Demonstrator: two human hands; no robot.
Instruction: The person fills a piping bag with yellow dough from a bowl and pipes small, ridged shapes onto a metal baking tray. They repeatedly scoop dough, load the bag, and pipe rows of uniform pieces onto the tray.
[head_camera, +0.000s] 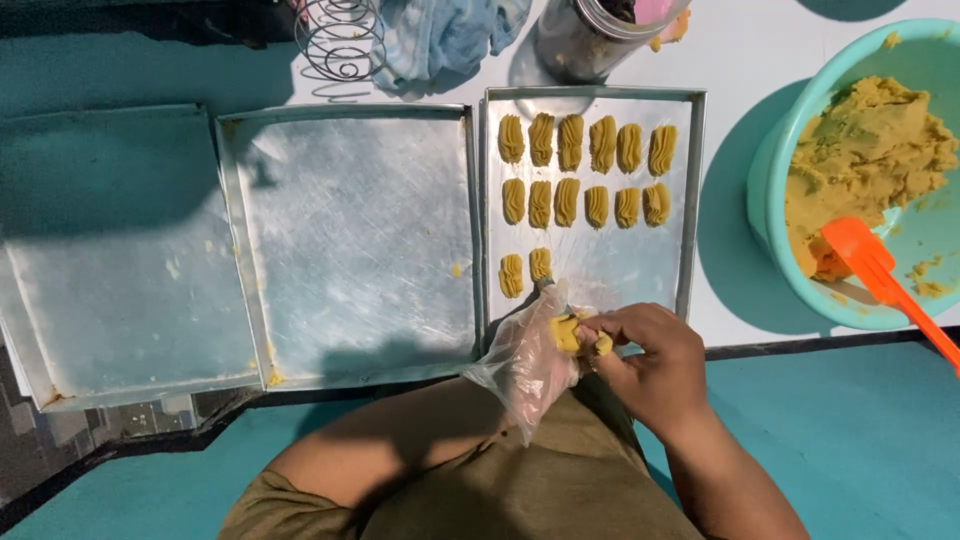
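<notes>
Pinched between both hands — a yellow dough piece (567, 332), left hand (525, 360) in a clear plastic glove, bare right hand (650, 365) closed on it from the other side. Held just over the near edge of the right baking tray (692, 200), beside fourteen ridged dough cookies (585, 175). Middle tray (350, 250) bare — teal bowl (800, 130) heaped with dough (865, 160), orange spatula (875, 270) inside.

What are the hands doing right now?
Left hand: in a clear plastic glove, closed on the yellow dough piece.
Right hand: bare, fingers pinching the same dough piece.
</notes>
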